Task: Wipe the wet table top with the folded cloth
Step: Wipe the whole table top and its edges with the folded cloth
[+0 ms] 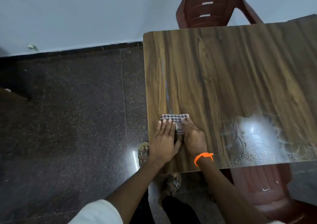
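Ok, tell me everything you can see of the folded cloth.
The folded cloth is a small checked fabric, pale with dark crossing lines, folded into a flat pad. It lies flat on the wood-grain table top, near its left edge and towards the near side. The left hand and the right hand both press on it with straight fingers, side by side, covering its near part; only the far strip and a patch between the hands show.

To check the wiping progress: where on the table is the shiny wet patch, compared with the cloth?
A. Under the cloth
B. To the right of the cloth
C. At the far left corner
B: the wet patch glistens right of the cloth, near the table's front edge.
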`<state>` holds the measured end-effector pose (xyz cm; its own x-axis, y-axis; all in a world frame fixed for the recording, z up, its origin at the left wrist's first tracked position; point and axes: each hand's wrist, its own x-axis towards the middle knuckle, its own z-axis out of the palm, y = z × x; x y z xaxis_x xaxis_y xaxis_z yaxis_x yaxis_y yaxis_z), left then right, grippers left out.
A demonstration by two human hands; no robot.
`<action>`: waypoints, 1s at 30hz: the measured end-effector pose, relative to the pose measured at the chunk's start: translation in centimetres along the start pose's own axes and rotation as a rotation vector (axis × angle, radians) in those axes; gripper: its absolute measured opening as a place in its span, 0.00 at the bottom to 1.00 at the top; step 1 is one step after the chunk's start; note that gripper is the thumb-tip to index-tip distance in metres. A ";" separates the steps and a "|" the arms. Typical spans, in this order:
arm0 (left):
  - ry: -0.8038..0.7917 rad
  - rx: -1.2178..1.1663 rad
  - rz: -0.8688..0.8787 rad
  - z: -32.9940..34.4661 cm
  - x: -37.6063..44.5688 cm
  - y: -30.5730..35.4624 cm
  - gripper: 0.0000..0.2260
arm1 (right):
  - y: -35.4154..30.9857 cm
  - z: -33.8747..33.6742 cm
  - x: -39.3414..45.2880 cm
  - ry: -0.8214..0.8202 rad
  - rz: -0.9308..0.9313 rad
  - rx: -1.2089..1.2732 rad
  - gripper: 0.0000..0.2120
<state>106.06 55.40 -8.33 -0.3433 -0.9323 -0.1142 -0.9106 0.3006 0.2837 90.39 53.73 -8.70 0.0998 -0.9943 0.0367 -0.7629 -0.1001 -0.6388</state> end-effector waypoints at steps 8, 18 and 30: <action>-0.001 -0.053 -0.035 -0.5 -5.4 -4.7 0.32 | -5.2 2.4 -1.5 -0.126 -0.136 -0.048 0.20; -0.080 -0.055 0.138 0.2 -2.5 -0.6 0.30 | -1.4 -1.2 -3.6 -0.034 0.027 -0.036 0.19; -0.095 -0.016 0.063 -3.7 2.4 -7.9 0.30 | -6.1 1.7 5.5 -0.041 0.009 -0.055 0.19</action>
<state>113.30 50.08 -7.36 -0.4202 -0.8883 -0.1851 -0.8831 0.3535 0.3084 96.71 48.98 -5.91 0.1182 -0.9930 -0.0012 -0.7978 -0.0942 -0.5955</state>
